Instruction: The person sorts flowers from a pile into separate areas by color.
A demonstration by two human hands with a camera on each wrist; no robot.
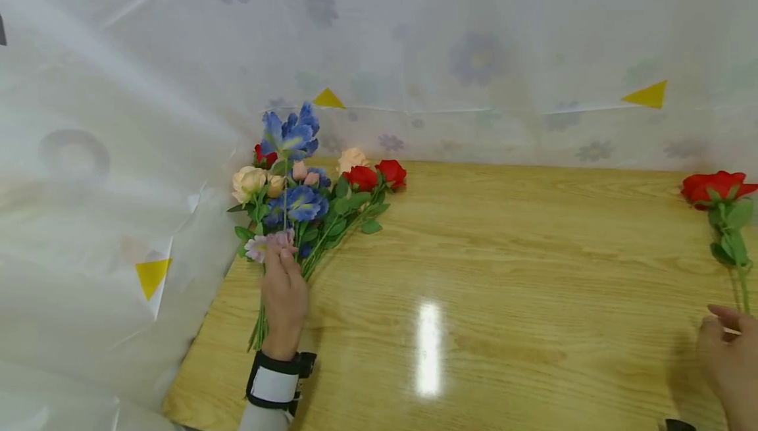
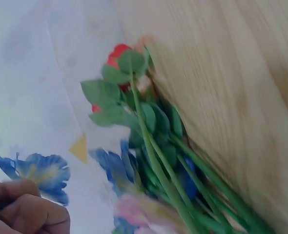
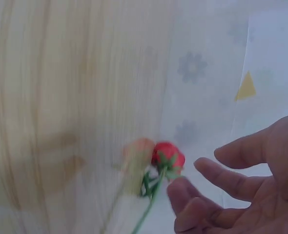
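Observation:
My left hand point(image 1: 285, 296) pinches the thin stem of a blue artificial iris point(image 1: 290, 133), its bloom upright above the other flowers. Below and around that hand lies a bunch of artificial flowers: a second blue iris point(image 1: 304, 203), a cream rose point(image 1: 249, 183), red roses point(image 1: 361, 177) and a pale pink daisy-like flower point(image 1: 257, 248). At the far right, my right hand point(image 1: 731, 355) is near the lower stem of a red rose point(image 1: 718, 187). In the right wrist view its fingers point(image 3: 232, 183) are spread, with nothing between them, beside the rose.
The flowers lie on a wood-grain table point(image 1: 503, 273). White floral-patterned plastic sheeting point(image 1: 414, 36) rises behind it and at the left, with yellow triangles point(image 1: 648, 95) on it. A bright light reflection shows on the tabletop.

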